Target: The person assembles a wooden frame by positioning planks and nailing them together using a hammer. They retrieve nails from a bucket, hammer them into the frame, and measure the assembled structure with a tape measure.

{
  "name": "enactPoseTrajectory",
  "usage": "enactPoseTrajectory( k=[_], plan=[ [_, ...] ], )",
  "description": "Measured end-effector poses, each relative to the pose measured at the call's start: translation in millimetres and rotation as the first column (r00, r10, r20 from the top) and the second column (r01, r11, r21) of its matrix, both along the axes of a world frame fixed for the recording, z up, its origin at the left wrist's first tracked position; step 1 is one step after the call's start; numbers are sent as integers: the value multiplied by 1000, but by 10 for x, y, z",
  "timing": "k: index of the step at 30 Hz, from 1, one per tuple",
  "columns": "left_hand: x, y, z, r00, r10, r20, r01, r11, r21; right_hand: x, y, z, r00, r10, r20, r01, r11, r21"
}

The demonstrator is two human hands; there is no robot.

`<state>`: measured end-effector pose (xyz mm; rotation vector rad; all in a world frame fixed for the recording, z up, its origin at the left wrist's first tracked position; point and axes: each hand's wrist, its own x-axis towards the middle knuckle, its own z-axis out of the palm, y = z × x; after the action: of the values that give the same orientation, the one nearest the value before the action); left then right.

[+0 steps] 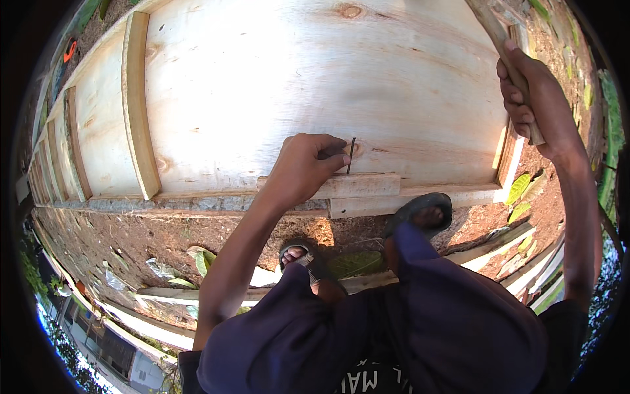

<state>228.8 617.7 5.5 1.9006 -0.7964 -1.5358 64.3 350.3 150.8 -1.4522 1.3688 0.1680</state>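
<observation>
My left hand (303, 165) pinches a thin dark nail (351, 155) upright on a short wooden batten (357, 186) that lies along the lower edge of a large pale plywood panel (315, 79). My right hand (533, 98) is raised at the upper right, fingers wrapped around a wooden hammer handle (506, 56); the hammer's head is out of the picture. My right foot in a dark sandal (420, 211) presses against the panel's lower edge, and my left foot in a sandal (305, 257) stands on the soil.
A vertical wooden batten (139, 105) is fixed on the panel's left part, with more battens (73, 144) further left. Red-brown soil (118, 243) with fallen leaves and scraps lies below. Loose planks (164, 295) lie on the ground at left and lower right.
</observation>
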Motion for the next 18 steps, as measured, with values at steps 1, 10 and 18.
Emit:
enactPoseTrajectory(
  k=[1,10,18],
  plan=[
    [-6,28,39,998,41,39,-40,999,-29,5,-5,-82,995,-77,60,82,992,-97],
    [119,1011,131,654,325,683,-155,941,-300,-121,92,96,976,120,-179,-78,970,228],
    [60,1222,-250,478,334,812,62,910,-410,-195,435,-119,950,218,-224,-148,946,290]
  ],
)
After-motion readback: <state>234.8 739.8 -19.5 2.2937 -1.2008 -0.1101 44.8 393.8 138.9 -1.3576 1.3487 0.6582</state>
